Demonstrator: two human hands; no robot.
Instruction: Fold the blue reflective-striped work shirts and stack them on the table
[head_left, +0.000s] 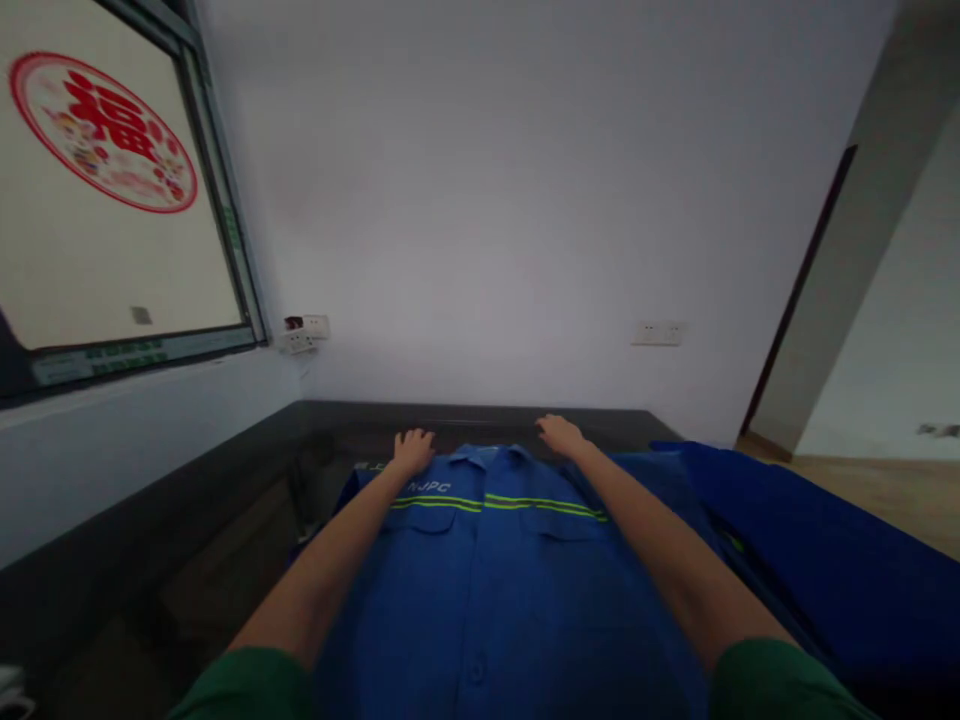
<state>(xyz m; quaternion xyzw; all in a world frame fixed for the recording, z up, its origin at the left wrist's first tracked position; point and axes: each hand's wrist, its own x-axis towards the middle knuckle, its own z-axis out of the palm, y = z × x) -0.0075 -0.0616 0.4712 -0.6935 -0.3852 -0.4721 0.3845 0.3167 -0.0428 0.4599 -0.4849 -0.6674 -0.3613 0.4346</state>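
Observation:
A blue work jacket (517, 590) lies spread on the dark table, front side up and collar at the far end. Yellow-green stripes cross its chest, with white lettering above the left one and a flap pocket on each side. My left hand (414, 452) is at the jacket's left shoulder beside the collar, fingers stretched forward and slightly apart. Just beyond the right shoulder is my right hand (561, 436), its fingers extended toward the left; whether it touches the cloth I cannot tell. Neither hand visibly grips anything. My forearms cover parts of the sleeves.
The dark glossy table (247, 500) reaches a pale wall (480, 220) with sockets (658, 333). More blue cloth (810, 540) lies to the right of the jacket. A window (120, 180) with a round red sticker is on the left. A small white object (13, 690) is at the lower left edge.

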